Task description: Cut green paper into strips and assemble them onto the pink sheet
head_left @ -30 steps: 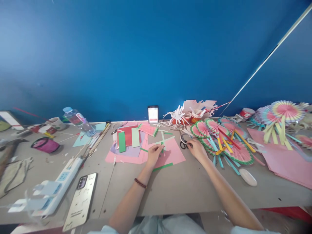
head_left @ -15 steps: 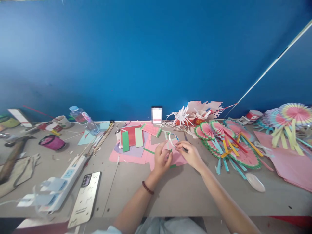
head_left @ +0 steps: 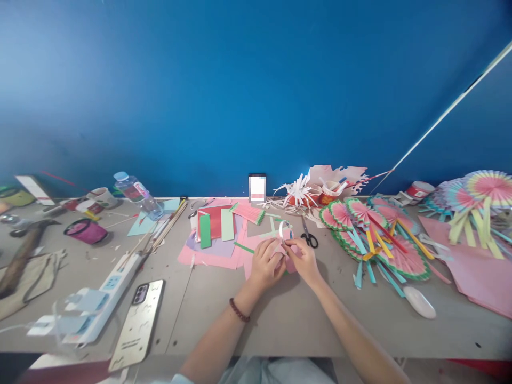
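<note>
My left hand [head_left: 265,263] is closed over the pink paper [head_left: 248,262], its thumb and fingers pinched together; whatever lies between them is hidden. Right beside it my right hand [head_left: 303,260] is closed too, its fingertips meeting the left ones. A thin white ring [head_left: 281,228], which looks like a roll of tape with a bluish inside, stands upright from the right fingertips. Black-handled scissors [head_left: 311,240] lie just beyond my right hand. A dark green paper strip [head_left: 243,247] lies to the left of my left hand.
Red and green cards [head_left: 205,231] lie on coloured paper at left. Folded paper fans [head_left: 360,213] and a white mouse-shaped object [head_left: 419,302] are at right. A phone [head_left: 138,325], power strip [head_left: 112,290] and bottle [head_left: 138,194] stand or lie further left. A small screen [head_left: 257,188] leans on the wall.
My hands have come together, the right one moving left until the fingertips meet. The white ring has shifted slightly right and down. The scissors now show beyond my right hand.
</note>
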`<state>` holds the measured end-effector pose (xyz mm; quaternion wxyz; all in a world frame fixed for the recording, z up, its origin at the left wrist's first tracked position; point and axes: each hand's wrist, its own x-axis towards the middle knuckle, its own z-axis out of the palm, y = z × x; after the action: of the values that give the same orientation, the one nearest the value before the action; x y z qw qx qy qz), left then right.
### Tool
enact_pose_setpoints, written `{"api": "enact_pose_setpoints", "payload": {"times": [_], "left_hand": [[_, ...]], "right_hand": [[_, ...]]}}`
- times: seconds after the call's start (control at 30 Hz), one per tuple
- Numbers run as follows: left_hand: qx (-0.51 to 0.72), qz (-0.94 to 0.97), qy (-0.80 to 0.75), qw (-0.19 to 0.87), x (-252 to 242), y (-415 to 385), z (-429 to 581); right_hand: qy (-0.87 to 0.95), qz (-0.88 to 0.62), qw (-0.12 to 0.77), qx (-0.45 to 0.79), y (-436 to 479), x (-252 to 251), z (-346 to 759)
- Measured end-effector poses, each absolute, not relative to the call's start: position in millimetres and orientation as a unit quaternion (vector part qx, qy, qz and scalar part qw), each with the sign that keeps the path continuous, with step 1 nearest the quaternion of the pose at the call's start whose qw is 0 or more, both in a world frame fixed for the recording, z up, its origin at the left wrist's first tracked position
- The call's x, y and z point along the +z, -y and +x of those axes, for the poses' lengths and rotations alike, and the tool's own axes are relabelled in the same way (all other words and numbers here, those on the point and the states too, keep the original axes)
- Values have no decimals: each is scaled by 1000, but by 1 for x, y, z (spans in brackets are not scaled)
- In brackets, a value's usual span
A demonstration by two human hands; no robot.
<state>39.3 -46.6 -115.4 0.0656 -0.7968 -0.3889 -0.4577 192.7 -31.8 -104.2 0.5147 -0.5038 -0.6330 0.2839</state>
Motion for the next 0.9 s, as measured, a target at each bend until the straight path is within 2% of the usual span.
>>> {"api": "enact_pose_setpoints", "payload": {"times": [0.23, 0.5, 0.9], "left_hand": [[-488, -790, 370, 27, -114, 48, 40], [-486, -793, 368, 7, -109, 49, 41], [-575, -736, 336, -124, -108, 51, 43]], "right_hand": [[653, -495, 520, 241, 30, -109, 192], [653, -515, 494, 251, 32, -108, 195], [650, -521, 482, 272, 31, -111, 196]]}}
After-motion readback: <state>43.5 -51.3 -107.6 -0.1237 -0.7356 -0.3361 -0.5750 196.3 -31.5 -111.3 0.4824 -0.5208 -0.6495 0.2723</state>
